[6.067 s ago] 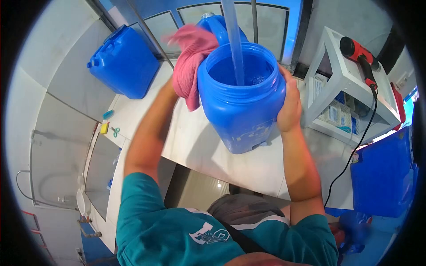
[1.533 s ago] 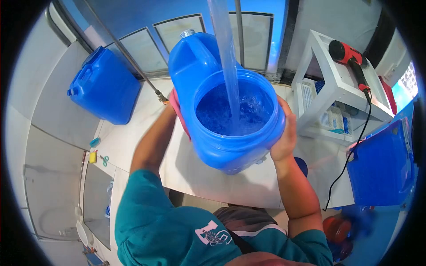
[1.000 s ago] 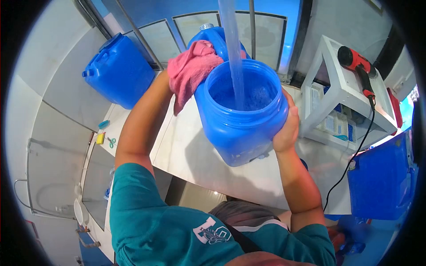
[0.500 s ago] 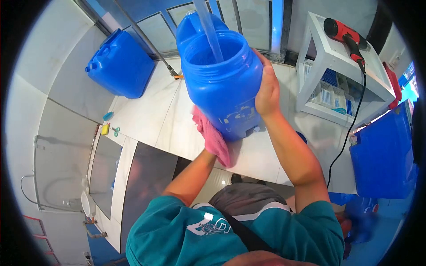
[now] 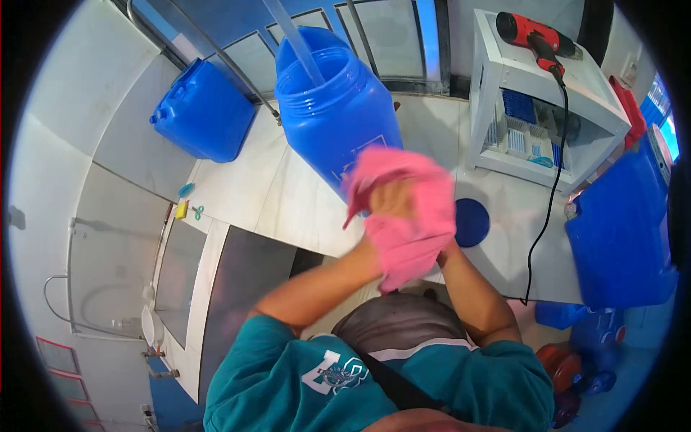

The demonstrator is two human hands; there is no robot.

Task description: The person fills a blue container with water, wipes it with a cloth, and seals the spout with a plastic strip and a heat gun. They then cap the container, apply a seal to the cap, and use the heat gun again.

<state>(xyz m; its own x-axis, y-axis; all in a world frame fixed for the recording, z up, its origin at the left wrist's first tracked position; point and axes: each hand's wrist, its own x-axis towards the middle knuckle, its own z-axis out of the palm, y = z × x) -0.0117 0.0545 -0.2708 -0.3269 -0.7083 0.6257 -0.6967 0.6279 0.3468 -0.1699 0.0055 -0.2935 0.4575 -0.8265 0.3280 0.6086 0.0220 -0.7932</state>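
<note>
A pink cloth (image 5: 425, 212) is bunched in front of me, blurred by motion. My left hand (image 5: 392, 198) has its fingers curled into the cloth. The cloth covers most of my right hand (image 5: 448, 250), so its fingers are hidden; only the part by the wrist shows. Just beyond the hands, a large blue jug (image 5: 335, 119) stands on the counter with its wide mouth uncapped. A clear tube or stream (image 5: 294, 39) runs down into that mouth. Beside the right wrist lies a round dark blue lid (image 5: 472, 222).
Another blue jug (image 5: 203, 111) stands at the back left of the tiled counter (image 5: 248, 183). Small scissors (image 5: 198, 212) lie near the left edge. A red heat gun (image 5: 536, 39) rests on a white shelf unit (image 5: 489, 68), its black cord hanging down. More blue containers (image 5: 619, 223) are at right.
My right hand has left the side of the jug and come to the cloth. My left hand has lifted the cloth up and right from the jug's lower side. The view has shifted slightly.
</note>
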